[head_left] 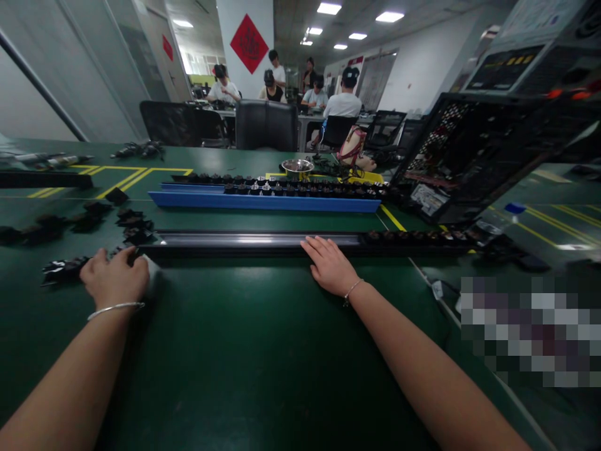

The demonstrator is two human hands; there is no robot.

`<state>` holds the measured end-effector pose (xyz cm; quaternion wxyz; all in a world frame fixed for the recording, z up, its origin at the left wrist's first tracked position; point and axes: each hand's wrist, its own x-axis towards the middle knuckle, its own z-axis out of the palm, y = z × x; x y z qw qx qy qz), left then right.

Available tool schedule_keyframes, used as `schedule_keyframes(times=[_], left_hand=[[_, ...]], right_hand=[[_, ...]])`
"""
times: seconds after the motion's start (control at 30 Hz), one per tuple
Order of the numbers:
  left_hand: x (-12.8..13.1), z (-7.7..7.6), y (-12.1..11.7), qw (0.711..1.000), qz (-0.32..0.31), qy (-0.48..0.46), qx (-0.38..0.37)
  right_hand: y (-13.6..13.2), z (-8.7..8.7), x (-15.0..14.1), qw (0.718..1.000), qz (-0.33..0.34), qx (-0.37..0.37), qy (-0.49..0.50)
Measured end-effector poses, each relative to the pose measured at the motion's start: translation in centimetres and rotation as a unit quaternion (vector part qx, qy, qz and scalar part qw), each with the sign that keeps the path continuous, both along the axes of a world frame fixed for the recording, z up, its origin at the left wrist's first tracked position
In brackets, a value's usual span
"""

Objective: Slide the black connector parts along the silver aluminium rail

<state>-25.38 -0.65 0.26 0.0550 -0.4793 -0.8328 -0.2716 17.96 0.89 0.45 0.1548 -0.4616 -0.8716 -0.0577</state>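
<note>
A long black channel rail (244, 250) with a shiny inner strip lies across the table in front of me. Dark parts (413, 238) sit in a row in its right end. My right hand (330, 266) rests on the rail's near edge around the middle, fingers stretched out and holding nothing. By the rail's left end is my left hand (115, 275), its fingers curled down among small black parts (134, 225). Whatever is in those fingers is hidden. Something whitish (153, 270) shows beside the left thumb, too blurred to name.
Behind the rail, a blue rail (267, 202) lies with rows of small black parts. A metal bowl (297, 166) stands farther back. To the right is an open computer case (469, 150). More black parts (47, 228) lie at left. People (345, 97) sit at desks beyond.
</note>
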Motion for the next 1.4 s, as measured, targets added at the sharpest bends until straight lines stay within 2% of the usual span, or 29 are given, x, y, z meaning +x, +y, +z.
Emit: schedule_keyframes(times=[0.03, 0.1, 0.17, 0.23, 0.3, 0.37, 0.47, 0.6, 1.0, 1.4], left_hand=[[1.7, 0.5, -0.3, 0.999, -0.013, 0.034, 0.027], [5.8, 1.2, -0.6, 0.991, -0.096, 0.067, 0.062], [10.4, 1.5, -0.6, 0.980, -0.182, 0.061, 0.054], [14.7, 1.3, -0.4, 0.968, -0.241, 0.065, 0.033], [18.0, 0.7, -0.1, 0.959, -0.274, 0.074, 0.012], [19.9, 0.1, 0.1, 0.953, -0.293, 0.081, -0.003], [20.3, -0.4, 0.1, 0.947, -0.307, 0.093, -0.013], [19.5, -0.3, 0.0, 0.943, -0.316, 0.106, -0.021], [19.7, -0.5, -0.2, 0.942, -0.314, 0.118, -0.011], [19.9, -0.2, -0.3, 0.941, -0.313, 0.126, 0.000]], right_hand=[[0.0, 0.1, -0.1, 1.000, -0.001, -0.003, 0.004], [0.1, 0.2, -0.2, 1.000, -0.007, -0.005, 0.024], [0.2, 0.5, -0.1, 0.998, -0.017, 0.004, 0.059], [0.3, 0.9, 0.5, 0.993, -0.048, 0.035, 0.105], [0.3, 1.2, 1.7, 0.976, -0.132, 0.090, 0.151], [0.3, 1.3, 3.3, 0.939, -0.248, 0.149, 0.184], [0.6, 1.0, 5.6, 0.886, -0.374, 0.183, 0.205], [1.3, 0.4, 7.0, 0.869, -0.427, 0.140, 0.206], [1.8, 0.5, 7.0, 0.871, -0.424, 0.092, 0.232], [2.1, 0.5, 6.5, 0.870, -0.407, 0.107, 0.257]])
